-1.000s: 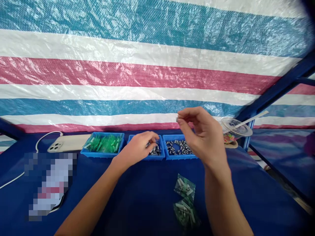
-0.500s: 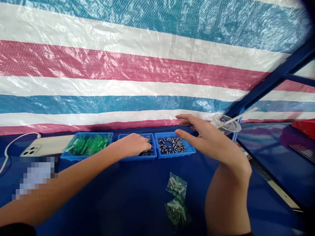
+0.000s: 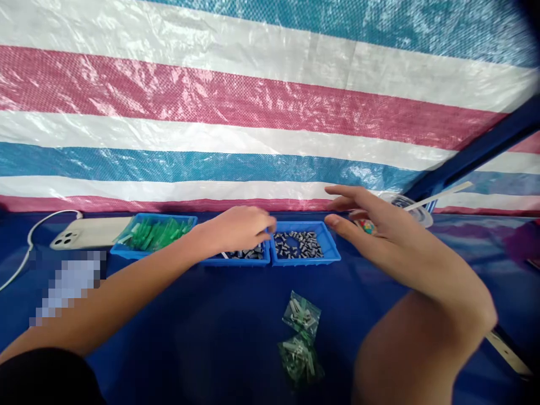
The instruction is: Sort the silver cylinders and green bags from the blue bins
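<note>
Over the middle blue tray (image 3: pixel 211 262) my left hand (image 3: pixel 242 229) is raised, its fingers curled together. Whatever is pinched in them is hidden. Small dark grey parts (image 3: pixel 248 254) show in that tray beneath it. My right hand (image 3: pixel 375 228) hovers with thumb and fingers apart, holding nothing. It is just right of the right blue tray (image 3: pixel 306 262), where small grey metal screw-like pieces (image 3: pixel 310 245) lie. Green plastic pieces (image 3: pixel 158 233) fill the left blue tray (image 3: pixel 126 252).
Two clear bags of parts (image 3: pixel 301 318) lie on the blue table (image 3: pixel 211 332). A phone (image 3: pixel 95 233) with a white cable (image 3: pixel 30 247) sits at left. Behind the right hand stands a plastic cup (image 3: pixel 415 211) with a straw. Striped sheeting (image 3: pixel 253 101) hangs at the back.
My left hand has lifted out of the middle tray and shifted slightly right. My right hand has moved right, still spread. The camera view has shifted a little.
</note>
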Motion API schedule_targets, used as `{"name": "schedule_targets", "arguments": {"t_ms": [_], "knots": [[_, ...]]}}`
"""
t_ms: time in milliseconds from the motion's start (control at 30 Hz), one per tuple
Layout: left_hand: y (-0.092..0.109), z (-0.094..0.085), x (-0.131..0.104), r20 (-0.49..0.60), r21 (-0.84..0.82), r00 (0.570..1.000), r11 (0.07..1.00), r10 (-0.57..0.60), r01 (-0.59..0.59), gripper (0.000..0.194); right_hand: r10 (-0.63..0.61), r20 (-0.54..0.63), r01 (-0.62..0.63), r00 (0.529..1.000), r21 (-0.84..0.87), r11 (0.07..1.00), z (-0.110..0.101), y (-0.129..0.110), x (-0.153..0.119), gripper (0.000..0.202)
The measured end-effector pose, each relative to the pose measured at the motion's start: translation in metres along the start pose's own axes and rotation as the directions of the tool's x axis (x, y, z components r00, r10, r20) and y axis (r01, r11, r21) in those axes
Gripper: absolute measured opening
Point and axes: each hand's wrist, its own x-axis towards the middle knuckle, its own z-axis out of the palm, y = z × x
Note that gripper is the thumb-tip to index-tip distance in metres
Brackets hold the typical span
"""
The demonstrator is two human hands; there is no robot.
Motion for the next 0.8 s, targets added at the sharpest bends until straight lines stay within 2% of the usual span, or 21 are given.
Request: {"name": "schedule_targets", "arguments": {"t_ms": [67, 133, 167, 267, 367, 433, 500, 567, 667, 700, 733, 800], "knots": [[-0.010, 0.017, -0.020, 0.059, 0.099, 0.996, 0.993, -0.071, 0.065, 0.023, 0.013, -0.054, -0.013, 0.998, 0.005, 1.000, -0.003, 0.003, -0.001, 0.050], [-0.019, 0.027, -0.041, 0.160, 0.203, 0.986, 0.979, -0.040, 0.007, 0.029, 0.011, -0.080, -0.010, 0.997, 0.010, 1.000, -0.004, 0.004, -0.001, 0.049], [-0.023, 0.029, -0.050, 0.176, 0.256, 0.984, 0.966, -0.033, -0.014, 0.030, 0.005, -0.075, -0.004, 0.997, 0.011, 1.000, -0.003, 0.005, 0.000, 0.049], [-0.033, 0.023, -0.067, 0.147, 0.334, 0.989, 0.942, -0.022, -0.029, 0.021, -0.032, -0.020, 0.032, 0.999, 0.013, 0.999, 0.002, 0.006, 0.004, 0.049], [-0.043, 0.013, -0.074, 0.117, 0.304, 0.993, 0.953, -0.031, -0.006, 0.022, -0.071, 0.006, 0.070, 0.997, 0.022, 0.997, 0.006, 0.006, 0.005, 0.049], [-0.041, 0.009, -0.077, 0.072, 0.304, 0.996, 0.952, -0.058, 0.033, 0.021, -0.061, -0.001, 0.061, 0.998, 0.017, 0.998, 0.007, 0.005, 0.006, 0.049], [-0.023, 0.011, -0.080, -0.021, 0.302, 0.996, 0.949, -0.084, 0.086, 0.024, -0.037, 0.001, 0.037, 0.999, 0.011, 0.999, 0.006, 0.005, 0.006, 0.050], [0.011, 0.022, -0.081, -0.106, 0.247, 0.993, 0.966, -0.057, 0.082, 0.027, -0.024, 0.004, 0.024, 1.000, 0.010, 1.000, 0.006, 0.003, 0.006, 0.051], [0.075, 0.051, -0.078, -0.030, 0.025, 0.986, 0.986, 0.163, -0.162, 0.022, -0.037, 0.017, 0.037, 0.999, 0.003, 0.999, 0.007, 0.001, 0.006, 0.051], [0.093, 0.062, -0.077, 0.002, -0.042, 0.972, 0.971, 0.234, -0.234, 0.036, -0.045, 0.025, 0.045, 0.999, -0.002, 0.999, 0.007, 0.000, 0.006, 0.051], [0.107, 0.073, -0.077, 0.029, -0.064, 0.961, 0.960, 0.273, -0.271, 0.046, -0.053, 0.035, 0.053, 0.998, -0.006, 0.999, 0.007, -0.001, 0.006, 0.051], [0.122, 0.091, -0.076, 0.035, -0.058, 0.966, 0.966, 0.256, -0.253, 0.045, -0.065, 0.045, 0.065, 0.997, -0.011, 0.998, 0.006, -0.002, 0.004, 0.052]]}}
